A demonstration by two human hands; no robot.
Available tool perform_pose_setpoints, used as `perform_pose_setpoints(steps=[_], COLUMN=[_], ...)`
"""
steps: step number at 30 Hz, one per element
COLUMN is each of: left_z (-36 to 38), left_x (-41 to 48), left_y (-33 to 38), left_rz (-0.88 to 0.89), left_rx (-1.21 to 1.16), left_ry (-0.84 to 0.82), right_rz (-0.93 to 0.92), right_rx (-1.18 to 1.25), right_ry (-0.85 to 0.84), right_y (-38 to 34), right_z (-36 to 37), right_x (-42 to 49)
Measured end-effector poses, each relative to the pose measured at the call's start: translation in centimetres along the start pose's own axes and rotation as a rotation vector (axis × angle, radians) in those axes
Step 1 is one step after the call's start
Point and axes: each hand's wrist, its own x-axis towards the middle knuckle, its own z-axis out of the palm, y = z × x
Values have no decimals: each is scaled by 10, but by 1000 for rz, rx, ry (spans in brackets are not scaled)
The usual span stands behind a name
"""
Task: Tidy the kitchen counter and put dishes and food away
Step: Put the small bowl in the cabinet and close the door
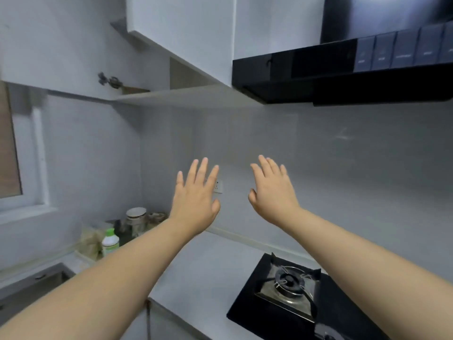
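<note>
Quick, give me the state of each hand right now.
Left hand: open, fingers straight, holding nothing.
Right hand: open, fingers straight, holding nothing.

Black gas hob (257, 310), range hood (318, 77), window (9, 155)

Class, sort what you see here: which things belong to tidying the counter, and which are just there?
Job: left hand, right hand, counter, bottle, jar, bag, open cupboard.
Just there: hob, hood, socket, window, sink.
</note>
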Motion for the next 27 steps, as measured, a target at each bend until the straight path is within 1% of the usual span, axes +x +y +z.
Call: perform_pose_setpoints(steps=[7,12,15,19,23,25,27], left_z=[5,17,22,30,42,47,60], left_x=[78,108,136,173,205,219,238], left_y=[-94,-153,-191,-232,-271,-289,-310], left_rz=[9,2,-5,42,92,127,118], left_rx=[55,54,62,23,-29,9,-8], left_ry=[89,142,116,166,200,251,276], right_rz=[-2,-72,-92,-50,24,44,58], right_rx=[126,53,22,-1,43,26,-10], right_ry=[66,95,132,199,238,223,206], right_y=[-58,-93,-117,-143,-165,-173,-180], right_z=[23,32,34,45,54,59,67], right_x=[116,177,216,263,305,321,344])
